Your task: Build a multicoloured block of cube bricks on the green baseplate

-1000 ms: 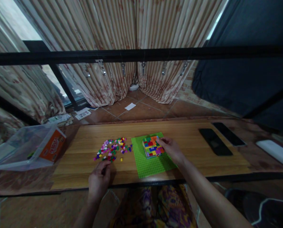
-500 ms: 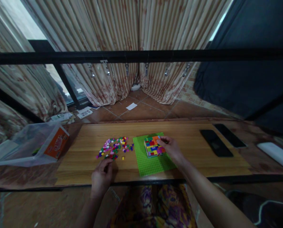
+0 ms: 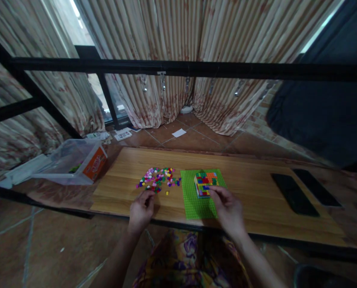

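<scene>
My right hand reaches over the front right of a low block of many-coloured toy bricks. Its thumb and finger are pinched together at the top of that block, and anything between them is too small to make out. Beneath the bricks lies a green studded baseplate. My left hand rests at the near edge of a pile of loose small bricks, its fingertips closed together. What they hold, if anything, is hidden. A single yellow brick lies apart, right of the left hand.
The wooden tabletop carries two dark phone-like slabs on the right. On the left stands a clear plastic bin with an orange label. A black bar crosses beyond the table, with curtains behind it.
The view has swung left, so the table sits further right. My right hand has come nearer along the brick block, from its far right part to its front right. The left hand stays by the pile.
</scene>
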Tool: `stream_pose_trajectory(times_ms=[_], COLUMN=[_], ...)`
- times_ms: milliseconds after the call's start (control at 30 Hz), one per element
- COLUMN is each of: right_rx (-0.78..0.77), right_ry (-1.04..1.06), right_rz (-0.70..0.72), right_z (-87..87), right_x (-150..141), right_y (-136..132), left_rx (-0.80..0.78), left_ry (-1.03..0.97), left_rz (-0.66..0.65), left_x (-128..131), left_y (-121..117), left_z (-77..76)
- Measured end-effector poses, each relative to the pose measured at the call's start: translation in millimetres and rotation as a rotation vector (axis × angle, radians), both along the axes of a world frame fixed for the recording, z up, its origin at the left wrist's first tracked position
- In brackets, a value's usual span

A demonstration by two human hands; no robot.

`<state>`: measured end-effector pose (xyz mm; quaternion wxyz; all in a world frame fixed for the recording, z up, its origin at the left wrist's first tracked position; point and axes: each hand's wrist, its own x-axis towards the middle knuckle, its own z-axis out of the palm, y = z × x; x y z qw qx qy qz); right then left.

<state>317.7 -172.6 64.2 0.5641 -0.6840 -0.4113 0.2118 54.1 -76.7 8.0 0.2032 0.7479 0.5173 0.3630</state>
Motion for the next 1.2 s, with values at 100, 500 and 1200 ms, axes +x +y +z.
stream_pose_trajectory(times_ms=[100, 500, 1200], right_rx=[-0.053, -0.382, -0.012], right_ry=[-0.213, -0.773, 0.099], right_rz=[0.256, 0.203, -0.181], right_z=[-2.2, -23.5, -11.5], right_x=[-36, -71, 43], right_y=[2, 80, 17], left_rx=[0.008, 0.052, 0.13], left_ry=[0.004, 0.012, 0.073], left_rz=[0.001, -0.049, -0.045], left_x=[1, 1, -2], left_y=[0, -2, 2], left_z=[0.6, 3.8, 3.4])
